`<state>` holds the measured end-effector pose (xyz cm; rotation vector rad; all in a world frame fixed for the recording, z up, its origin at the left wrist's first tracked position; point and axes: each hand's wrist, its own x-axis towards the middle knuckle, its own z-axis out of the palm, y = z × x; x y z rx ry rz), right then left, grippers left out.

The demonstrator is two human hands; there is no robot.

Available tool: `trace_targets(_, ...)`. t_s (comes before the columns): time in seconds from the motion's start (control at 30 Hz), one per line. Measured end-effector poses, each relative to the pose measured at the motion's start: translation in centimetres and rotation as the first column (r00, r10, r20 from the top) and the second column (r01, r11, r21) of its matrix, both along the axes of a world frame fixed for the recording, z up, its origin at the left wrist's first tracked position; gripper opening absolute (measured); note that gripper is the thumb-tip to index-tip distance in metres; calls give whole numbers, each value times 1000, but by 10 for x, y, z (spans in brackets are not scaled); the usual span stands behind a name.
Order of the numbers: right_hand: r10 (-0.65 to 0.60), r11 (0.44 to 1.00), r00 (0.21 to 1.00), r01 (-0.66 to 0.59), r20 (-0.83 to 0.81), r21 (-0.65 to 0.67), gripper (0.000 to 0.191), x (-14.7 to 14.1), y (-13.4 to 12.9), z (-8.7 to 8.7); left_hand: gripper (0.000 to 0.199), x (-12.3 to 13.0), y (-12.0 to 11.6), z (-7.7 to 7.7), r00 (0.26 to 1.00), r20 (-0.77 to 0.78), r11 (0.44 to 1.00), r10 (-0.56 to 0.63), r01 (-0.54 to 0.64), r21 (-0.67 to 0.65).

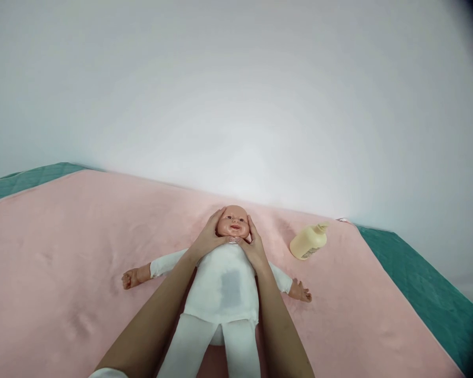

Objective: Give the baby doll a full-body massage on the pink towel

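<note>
A baby doll [224,273] with a white cloth body lies on its back on a pink blanket [82,252], its arms spread out to both sides. My left hand [211,233] cups the left side of the doll's head [233,219], and my right hand [255,244] cups the other side. Both thumbs meet under the chin at the neck. Fingers reach up along the cheeks, their undersides hidden. A bluish-grey rectangular patch [230,289] marks the doll's belly. Its lower legs run out of the bottom of the view.
To the right of the doll, a pale yellow pump bottle [308,242] rests tilted on the blanket. Green quilted fabric [418,283] shows past the blanket's edges on both sides. A white wall [236,94] rises behind.
</note>
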<state>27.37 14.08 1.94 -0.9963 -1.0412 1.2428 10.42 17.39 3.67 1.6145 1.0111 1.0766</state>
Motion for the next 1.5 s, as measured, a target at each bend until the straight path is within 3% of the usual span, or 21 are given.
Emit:
trace_targets(0.27,21,999,998,-23,52,29,101,4,-2,5,98,-1,2,-3,1000,8,1000,-16,16,-5)
trace_targets(0.43,12,999,998,-14,54,52,94,6,-5,10,99,-2,-2,3,995,90,994,-36,45,-98)
trace_targets(0.67,39,999,990,-35,-133,33,96,5,-7,11,104,-6,-1,8,964,251,969,-81,135,-206)
trace_targets(0.9,63,998,949,-63,-308,10,95,6,-2,7,98,-13,1,3,919,372,931,-132,244,-271)
trace_targets(1.17,73,997,940,-71,-334,18,90,6,-2,7,90,-13,2,0,875,454,910,-167,314,-270)
trace_targets(1.37,34,999,971,-26,-239,35,91,4,-4,11,99,-7,-4,9,944,313,946,-104,191,-261)
trace_targets(1.5,3,1000,992,-4,-129,-8,99,0,-9,17,111,-3,-4,5,983,170,974,-71,105,-203)
